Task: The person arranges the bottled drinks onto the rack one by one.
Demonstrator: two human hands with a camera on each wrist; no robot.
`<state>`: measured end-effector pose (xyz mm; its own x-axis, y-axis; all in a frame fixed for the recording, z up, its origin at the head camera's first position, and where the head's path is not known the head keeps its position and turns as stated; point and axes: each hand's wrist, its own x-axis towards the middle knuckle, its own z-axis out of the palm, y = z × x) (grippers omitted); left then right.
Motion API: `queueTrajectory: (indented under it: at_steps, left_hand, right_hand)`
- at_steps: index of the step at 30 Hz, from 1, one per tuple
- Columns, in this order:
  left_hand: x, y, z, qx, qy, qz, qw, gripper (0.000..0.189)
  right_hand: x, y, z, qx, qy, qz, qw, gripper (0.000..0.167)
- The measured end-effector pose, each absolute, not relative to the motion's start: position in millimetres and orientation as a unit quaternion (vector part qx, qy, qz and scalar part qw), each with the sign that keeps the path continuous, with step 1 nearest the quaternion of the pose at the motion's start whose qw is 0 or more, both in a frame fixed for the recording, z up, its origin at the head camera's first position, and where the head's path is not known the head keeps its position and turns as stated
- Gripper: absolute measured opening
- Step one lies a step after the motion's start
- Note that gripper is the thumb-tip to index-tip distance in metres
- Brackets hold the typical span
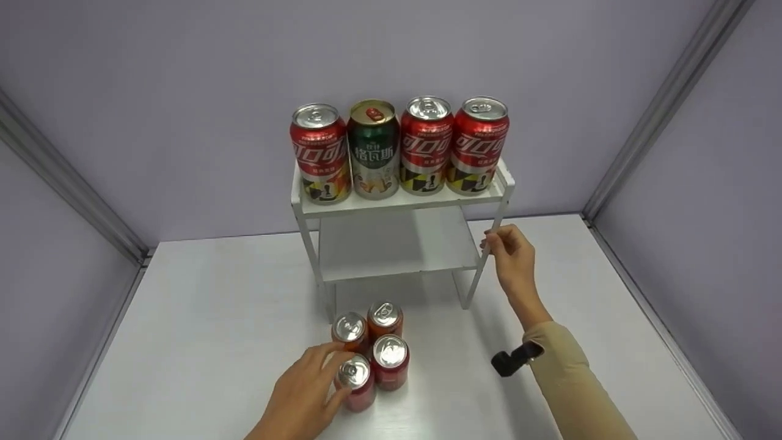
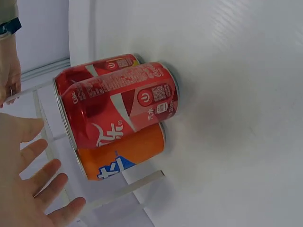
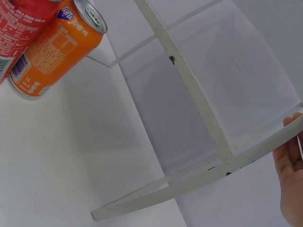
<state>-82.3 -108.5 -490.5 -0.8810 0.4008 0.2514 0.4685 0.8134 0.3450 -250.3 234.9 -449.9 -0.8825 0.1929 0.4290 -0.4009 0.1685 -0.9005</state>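
Observation:
My left hand (image 1: 308, 385) reaches over the nearest red soda can (image 1: 357, 385), fingers spread beside its silver lid. In the left wrist view the fingers of this hand (image 2: 35, 175) are apart and off the red can (image 2: 120, 106). A second red can (image 1: 391, 363) and two orange cans, one of them a Fanta can (image 3: 59, 47), stand grouped with it on the table. My right hand (image 1: 513, 256) pinches the right front leg of the white two-tier rack (image 1: 400, 241) between thumb and fingers, just below the top shelf.
On the rack's top shelf stand three red cola cans, such as the leftmost (image 1: 321, 156), and one green can (image 1: 374, 153). The lower shelf (image 1: 397, 244) is bare. Grey-white walls (image 1: 391, 49) close in the white table (image 1: 214, 318) behind and on both sides.

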Motion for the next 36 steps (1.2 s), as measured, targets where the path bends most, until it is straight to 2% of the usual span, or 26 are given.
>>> queueTrajectory:
  at_steps: [6,15,21,30,36]
  left_hand:
    - [-84.8,-99.6,-503.3,-0.253,-0.947,-0.184,0.076,0.070]
    - [-92.7,-85.2,-519.0,-0.260,-0.953,-0.144,0.062,0.068]
    - [-93.9,-84.5,-527.2,-0.251,-0.958,-0.124,0.067,0.071]
    - [-93.2,-80.0,-526.7,-0.240,-0.956,-0.167,0.020,0.072]
    - [-94.6,-82.5,-520.1,-0.243,-0.955,-0.168,0.013,0.069]
  right_hand:
    - [-249.8,234.1,-452.4,0.080,-0.726,0.640,0.239,0.022]
    - [-232.8,224.4,-427.2,0.083,-0.737,0.628,0.234,0.018]
    - [-245.1,229.0,-443.2,0.085,-0.740,0.621,0.244,0.016]
    - [-251.3,232.9,-454.7,0.094,-0.734,0.622,0.256,0.017]
    - [-250.1,234.1,-455.1,0.098,-0.732,0.621,0.264,0.023]
